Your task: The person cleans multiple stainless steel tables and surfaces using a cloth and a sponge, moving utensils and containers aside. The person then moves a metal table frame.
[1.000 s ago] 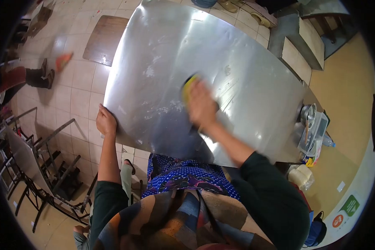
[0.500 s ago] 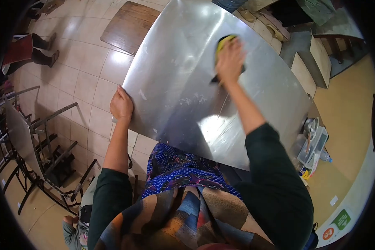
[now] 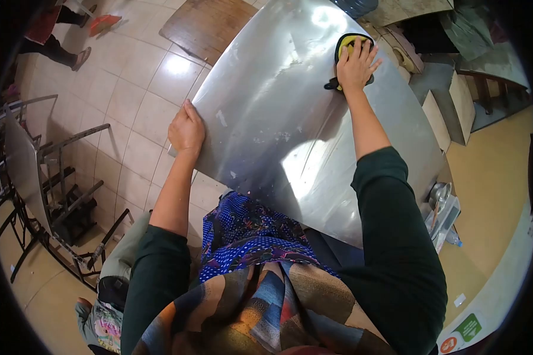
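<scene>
A shiny metal tabletop [image 3: 254, 100] with pale smudges fills the middle of the head view. My right hand [image 3: 356, 66] lies with fingers spread on a yellow and black cloth [image 3: 343, 42], pressing it against the metal near the far right edge. Part of the cloth is hidden under the palm, and a dark end sticks out to the left. At the table's left edge, my left hand [image 3: 186, 129] grips the rim, its fingers close together and partly hidden by the hand itself.
Upturned metal-framed furniture [image 3: 53, 171] stands at the left. A wooden board [image 3: 204, 26] is beyond the table. Metal bowls [image 3: 439, 194] and a clear container [image 3: 447, 222] sit by the right corner. One person's legs [image 3: 53, 52] show upper left; another person [image 3: 103, 319] is lower left.
My right hand has moved the cloth away from me and to the right across the metal. The view has shifted, so the table's left edge and my left hand appear further right and higher.
</scene>
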`<action>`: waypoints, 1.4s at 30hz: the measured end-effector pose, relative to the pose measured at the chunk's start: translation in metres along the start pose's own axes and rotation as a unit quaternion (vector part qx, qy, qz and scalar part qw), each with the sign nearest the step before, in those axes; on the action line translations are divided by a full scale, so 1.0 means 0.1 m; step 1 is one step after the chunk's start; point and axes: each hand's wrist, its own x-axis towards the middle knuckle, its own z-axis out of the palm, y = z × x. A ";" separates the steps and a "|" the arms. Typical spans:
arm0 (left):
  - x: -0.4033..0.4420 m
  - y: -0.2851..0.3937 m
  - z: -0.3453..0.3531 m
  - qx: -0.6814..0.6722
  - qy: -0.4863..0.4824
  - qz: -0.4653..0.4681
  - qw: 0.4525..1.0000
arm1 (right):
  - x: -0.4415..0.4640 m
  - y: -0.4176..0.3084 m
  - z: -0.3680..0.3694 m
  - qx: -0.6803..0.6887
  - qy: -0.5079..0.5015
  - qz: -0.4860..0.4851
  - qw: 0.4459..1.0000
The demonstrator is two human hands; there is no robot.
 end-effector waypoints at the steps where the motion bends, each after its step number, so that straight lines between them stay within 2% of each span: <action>1: 0.00 -0.02 0.01 -0.001 0.001 0.003 1.000 | -0.17 -0.13 -0.03 0.046 -0.006 -0.018 0.999; 3: 0.01 -0.05 0.03 -0.001 -0.006 0.001 1.000 | -0.75 -0.58 -0.32 0.163 -0.048 -0.067 0.983; 4: 0.03 -0.06 0.04 -0.001 -0.010 0.005 1.000 | -1.33 -0.83 -0.44 0.181 -0.074 -0.150 0.969; 5: 0.02 -0.06 0.04 -0.004 -0.011 -0.003 1.000 | -1.69 -1.19 -0.99 0.109 -0.246 -0.224 0.937; 6: 0.00 -0.07 0.03 -0.007 -0.006 0.002 1.000 | -2.07 -1.36 -1.24 0.161 -0.363 -0.303 0.866; 7: 0.00 -0.06 0.02 -0.010 0.001 0.011 1.000 | -2.44 -1.42 -1.26 0.193 -0.316 -0.394 0.841; 8: 0.02 -0.04 0.00 -0.012 0.002 0.008 1.000 | -2.42 -1.42 -1.32 0.257 -0.275 -0.428 0.821; 11: 0.01 -0.02 0.02 -0.023 0.016 0.010 1.000 | -1.62 -1.28 -0.99 0.217 -0.243 -0.457 0.828; 12: 0.01 -0.02 0.01 -0.030 0.008 0.012 0.999 | -1.21 -1.22 -0.85 0.157 -0.220 -0.388 0.881; 14: 0.01 -0.03 0.01 -0.033 0.008 0.010 0.999 | -0.47 -0.80 -0.13 0.154 -0.020 -0.288 0.945; 16: 0.02 -0.03 0.03 -0.030 0.028 0.017 0.999 | 0.21 -0.52 0.18 0.170 -0.004 -0.161 0.972; 17: 0.02 -0.03 0.02 -0.028 0.028 0.011 0.999 | 0.43 -0.39 0.29 0.133 0.000 -0.131 0.982; 19: 0.02 -0.04 0.00 -0.030 0.022 0.019 0.999 | 0.50 -0.49 0.24 0.046 0.005 -0.127 0.991; 21: 0.00 -0.04 0.00 -0.026 0.013 0.012 1.000 | -0.02 -0.84 0.09 0.089 -0.019 -0.169 0.982; 22: 0.03 -0.03 -0.01 -0.022 0.006 0.009 1.000 | -0.49 -1.14 -0.14 0.098 -0.012 -0.245 0.965; 23: 0.05 -0.03 -0.02 -0.026 0.011 0.004 1.000 | -0.96 -1.50 -0.61 0.189 -0.063 -0.300 0.933; 24: 0.06 -0.05 -0.02 -0.031 -0.005 0.004 1.000 | -1.34 -1.77 -1.07 0.105 -0.246 -0.411 0.872; 25: 0.04 -0.08 -0.02 -0.033 -0.023 0.006 0.999 | -1.75 -1.91 -1.25 0.209 -0.332 -0.454 0.800; 27: 0.04 -0.10 -0.01 -0.035 -0.013 0.009 0.999 | -2.18 -1.87 -1.13 0.363 -0.275 -0.515 0.726; 28: 0.04 -0.09 -0.01 -0.038 -0.007 0.009 0.999 | -1.99 -1.88 -1.08 0.364 -0.274 -0.518 0.724; 30: 0.05 -0.09 0.00 -0.030 0.001 0.015 0.999 | -1.24 -1.76 -0.69 0.263 -0.243 -0.520 0.775; 32: 0.03 -0.07 0.01 -0.021 0.005 0.024 0.999 | -0.35 -1.52 -0.03 0.167 -0.010 -0.386 0.907; 33: 0.03 -0.05 -0.01 -0.026 0.006 0.022 0.999 | 0.16 -1.46 0.06 0.210 -0.057 -0.272 0.937; 34: 0.04 -0.05 -0.02 -0.030 0.007 0.020 0.999 | 0.51 -1.34 0.37 0.172 -0.005 -0.208 0.963; 35: 0.06 -0.04 -0.03 -0.028 0.011 0.018 0.999 | 0.77 -1.25 0.52 0.109 0.007 -0.185 0.977; 37: 0.04 -0.05 -0.03 -0.028 0.020 0.030 0.999 | 0.80 -1.32 0.51 0.084 0.014 -0.183 0.979; 39: 0.01 -0.06 -0.03 -0.025 0.014 0.031 0.999 | 0.20 -1.51 0.47 0.065 0.051 -0.240 0.967; 40: 0.03 -0.06 -0.03 -0.025 0.016 0.031 0.999 | -0.15 -1.77 -0.06 0.154 -0.050 -0.283 0.945; 41: 0.04 -0.06 -0.02 -0.030 0.020 0.029 0.999 | -0.58 -1.96 -0.43 0.172 -0.090 -0.332 0.923; 42: 0.04 -0.08 -0.01 -0.020 0.022 0.034 0.999 | -0.96 -2.07 -0.73 0.097 -0.176 -0.442 0.874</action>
